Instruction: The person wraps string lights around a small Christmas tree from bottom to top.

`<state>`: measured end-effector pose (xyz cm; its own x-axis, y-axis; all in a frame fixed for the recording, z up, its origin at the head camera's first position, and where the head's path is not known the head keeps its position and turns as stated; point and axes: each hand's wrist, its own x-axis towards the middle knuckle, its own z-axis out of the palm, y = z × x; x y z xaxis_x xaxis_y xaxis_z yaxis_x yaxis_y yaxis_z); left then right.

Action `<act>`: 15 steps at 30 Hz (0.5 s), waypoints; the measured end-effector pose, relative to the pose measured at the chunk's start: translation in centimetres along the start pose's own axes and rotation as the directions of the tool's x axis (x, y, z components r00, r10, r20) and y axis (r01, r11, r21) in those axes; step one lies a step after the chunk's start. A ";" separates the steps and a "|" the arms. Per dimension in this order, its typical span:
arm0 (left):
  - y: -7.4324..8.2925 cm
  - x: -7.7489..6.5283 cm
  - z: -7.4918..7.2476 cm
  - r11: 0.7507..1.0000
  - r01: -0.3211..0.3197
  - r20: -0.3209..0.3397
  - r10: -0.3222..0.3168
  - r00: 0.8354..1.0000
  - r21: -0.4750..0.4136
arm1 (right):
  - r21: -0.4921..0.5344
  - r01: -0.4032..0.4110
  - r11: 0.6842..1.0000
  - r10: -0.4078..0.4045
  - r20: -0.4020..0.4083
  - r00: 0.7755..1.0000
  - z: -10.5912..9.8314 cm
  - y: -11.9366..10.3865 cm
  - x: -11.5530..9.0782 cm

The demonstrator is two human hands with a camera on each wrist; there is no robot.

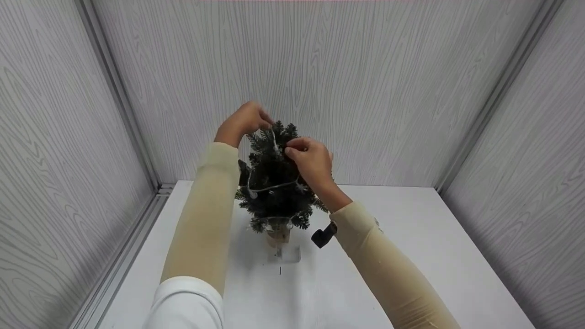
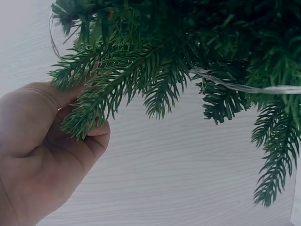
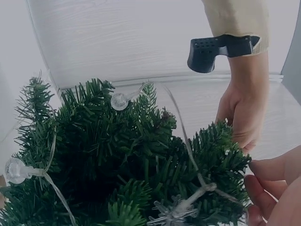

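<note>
A small green artificial Christmas tree point(image 1: 269, 201) stands upright, with a clear-wired light string point(image 1: 272, 187) wound around it. In the head view my left hand point(image 1: 247, 122) is at the treetop's left side, pinching the string where the wire comes up to the fingers. Branch needles hide those fingertips in the left wrist view, where the left hand point(image 2: 51, 141) sits behind a branch. My right hand point(image 1: 313, 160) pinches the wire at the upper right front, beside a clear snowflake light point(image 3: 174, 213). Round clear bulbs point(image 3: 120, 100) hang on other branches.
The tree's light wooden base point(image 1: 278, 237) rests on a white table point(image 1: 388, 256). In front of it lies a small clear box-like piece point(image 1: 290, 254). Grey wood-grain panels point(image 1: 343, 91) enclose the table at the back and sides. Dark wrist cameras point(image 1: 323, 235) are strapped on both arms.
</note>
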<state>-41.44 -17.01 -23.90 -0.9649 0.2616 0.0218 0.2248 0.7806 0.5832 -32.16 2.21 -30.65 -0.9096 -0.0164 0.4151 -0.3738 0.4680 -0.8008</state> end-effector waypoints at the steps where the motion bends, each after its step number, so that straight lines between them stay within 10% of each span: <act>1: -0.1 0.1 0.0 1.000 -0.001 -0.007 0.001 1.000 0.001 | -0.009 0.016 1.000 -0.016 -0.004 1.000 -0.1 -0.1 0.0; 10: -1.3 -1.4 0.0 0.993 -0.038 -0.106 0.026 0.994 -0.113 | -0.020 0.118 0.993 -0.119 -0.070 0.990 -2.3 0.2 -0.4; 15: -2.0 -4.2 1.1 0.974 -0.127 -0.260 0.075 0.963 -0.188 | 0.020 0.148 0.989 -0.146 -0.067 0.987 -4.5 1.7 -1.2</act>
